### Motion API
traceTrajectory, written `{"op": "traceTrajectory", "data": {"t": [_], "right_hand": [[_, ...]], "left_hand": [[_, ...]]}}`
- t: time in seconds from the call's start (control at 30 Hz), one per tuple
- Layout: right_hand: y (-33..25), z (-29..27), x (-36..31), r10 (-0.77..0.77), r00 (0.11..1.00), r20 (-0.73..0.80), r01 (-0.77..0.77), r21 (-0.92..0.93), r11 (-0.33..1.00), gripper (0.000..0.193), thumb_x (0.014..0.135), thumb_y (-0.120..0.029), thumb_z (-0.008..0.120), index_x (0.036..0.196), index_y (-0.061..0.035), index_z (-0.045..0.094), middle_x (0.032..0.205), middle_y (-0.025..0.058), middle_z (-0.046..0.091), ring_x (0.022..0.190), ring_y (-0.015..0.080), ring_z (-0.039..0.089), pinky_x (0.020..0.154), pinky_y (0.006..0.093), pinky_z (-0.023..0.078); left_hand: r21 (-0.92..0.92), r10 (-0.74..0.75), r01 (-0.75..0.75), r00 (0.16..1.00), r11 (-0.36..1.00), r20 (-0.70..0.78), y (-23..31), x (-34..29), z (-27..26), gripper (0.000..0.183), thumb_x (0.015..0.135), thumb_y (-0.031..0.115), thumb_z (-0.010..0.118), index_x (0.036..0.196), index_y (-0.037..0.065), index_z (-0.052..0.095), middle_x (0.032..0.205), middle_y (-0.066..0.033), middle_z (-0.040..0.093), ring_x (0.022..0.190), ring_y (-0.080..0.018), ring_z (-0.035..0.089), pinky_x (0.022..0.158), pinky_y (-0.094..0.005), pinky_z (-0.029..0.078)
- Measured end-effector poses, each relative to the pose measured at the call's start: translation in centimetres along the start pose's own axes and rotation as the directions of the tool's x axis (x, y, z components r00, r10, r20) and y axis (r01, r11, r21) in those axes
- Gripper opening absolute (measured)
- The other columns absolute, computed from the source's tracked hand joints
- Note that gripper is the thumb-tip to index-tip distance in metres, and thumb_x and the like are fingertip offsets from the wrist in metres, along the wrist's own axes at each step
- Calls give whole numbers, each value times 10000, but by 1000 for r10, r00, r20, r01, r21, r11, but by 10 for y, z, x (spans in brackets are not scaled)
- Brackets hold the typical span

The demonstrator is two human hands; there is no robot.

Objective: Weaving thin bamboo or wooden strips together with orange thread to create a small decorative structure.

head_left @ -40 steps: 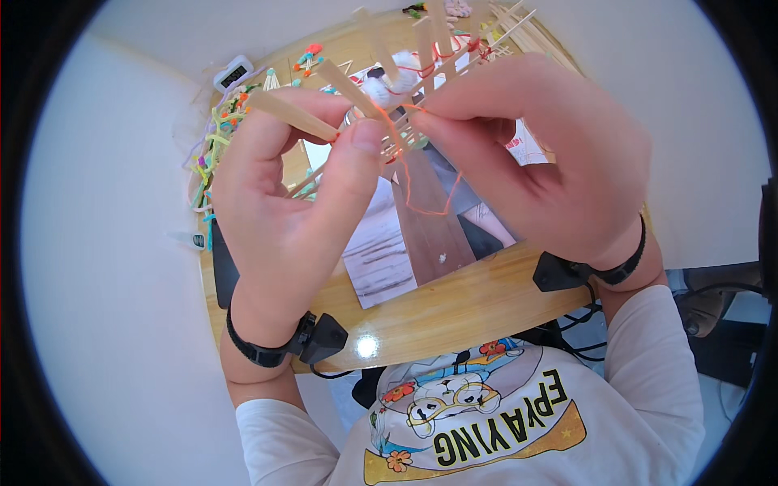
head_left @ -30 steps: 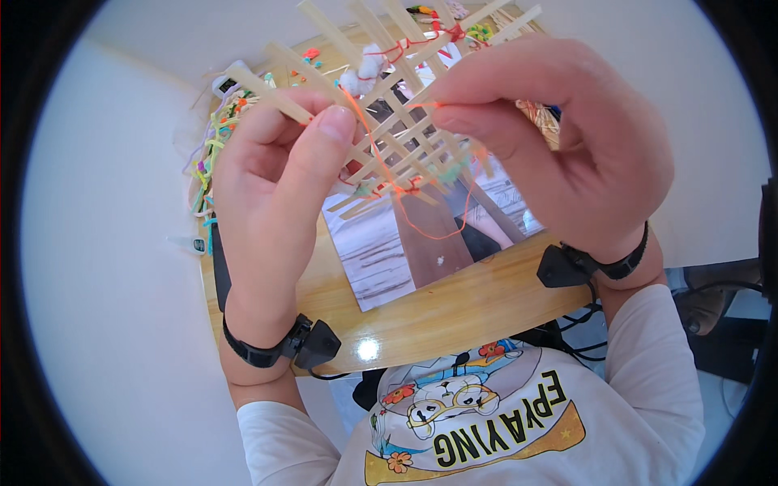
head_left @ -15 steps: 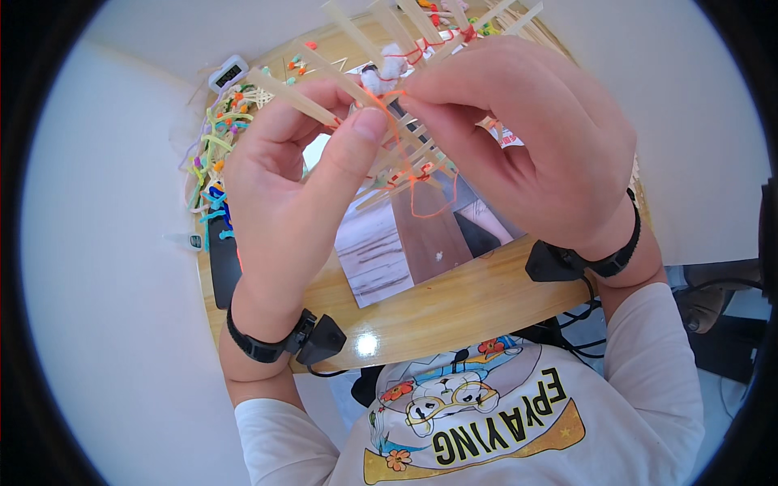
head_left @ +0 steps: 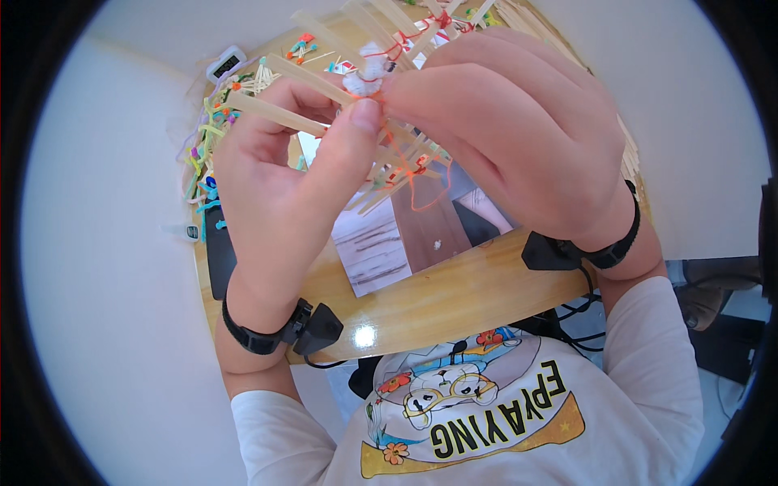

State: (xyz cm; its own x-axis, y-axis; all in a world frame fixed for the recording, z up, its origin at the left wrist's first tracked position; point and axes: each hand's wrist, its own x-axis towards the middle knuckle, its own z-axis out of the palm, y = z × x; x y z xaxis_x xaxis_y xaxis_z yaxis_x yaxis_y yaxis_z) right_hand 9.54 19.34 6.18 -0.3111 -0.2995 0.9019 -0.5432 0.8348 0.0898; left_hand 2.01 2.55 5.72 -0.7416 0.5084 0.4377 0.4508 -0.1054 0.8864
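Raised above the table is a lattice of pale flat wooden sticks [head_left: 279, 112], bound at its crossings with red and orange string. My left hand [head_left: 284, 190] grips it, thumb pressed on a stick near a crossing. My right hand [head_left: 519, 134] is closed in a pinch right beside that thumb, where orange string [head_left: 412, 182] runs; its fingertips are partly hidden. A loop of this string hangs below the lattice. White cotton tufts [head_left: 366, 79] are tied in with red string just above my left thumb.
A printed photo sheet [head_left: 373, 251] lies on the wooden table [head_left: 421, 312] under the lattice. Along the left edge are coloured fuzzy stems [head_left: 212, 130], a small white digital timer [head_left: 225, 65] and a black flat object [head_left: 220, 263]. Bare sticks [head_left: 535, 28] lie at the back right.
Both hands and the lattice have shifted slightly left. My right fingertips have come closer to my left thumb, and the orange stretch between them is now mostly covered.
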Motion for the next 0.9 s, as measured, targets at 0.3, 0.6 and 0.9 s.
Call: {"op": "traceTrajectory", "data": {"t": [0.3, 0.6, 0.9], "right_hand": [[-2, -3, -4, 120, 982, 148, -127, 40, 991, 248, 753, -95, 741, 981, -28, 668, 873, 68, 664, 742, 231, 625, 641, 308, 491], [57, -47, -14, 405, 900, -163, -345, 303, 888, 201, 877, -104, 677, 1023, 15, 607, 742, 38, 629, 644, 79, 567, 594, 209, 455], [79, -40, -83, 648, 557, 519, -646, -219, 731, 271, 804, -113, 719, 1065, -67, 662, 999, 58, 663, 853, 237, 616, 728, 322, 489]], "left_hand": [[173, 173, -160, 983, 972, -61, -8, 3, -1, 105, 820, 86, 688, 834, -4, 637, 746, -22, 649, 677, -71, 578, 624, -218, 450], [90, -39, 52, 989, 995, -139, -12, 16, -21, 173, 892, 166, 623, 886, -7, 632, 806, -38, 649, 707, -66, 546, 643, -202, 427], [-100, -341, 328, 922, 940, -184, -55, -2, -47, 220, 904, 205, 595, 966, 1, 652, 885, -48, 656, 774, -99, 586, 726, -230, 444]]}}
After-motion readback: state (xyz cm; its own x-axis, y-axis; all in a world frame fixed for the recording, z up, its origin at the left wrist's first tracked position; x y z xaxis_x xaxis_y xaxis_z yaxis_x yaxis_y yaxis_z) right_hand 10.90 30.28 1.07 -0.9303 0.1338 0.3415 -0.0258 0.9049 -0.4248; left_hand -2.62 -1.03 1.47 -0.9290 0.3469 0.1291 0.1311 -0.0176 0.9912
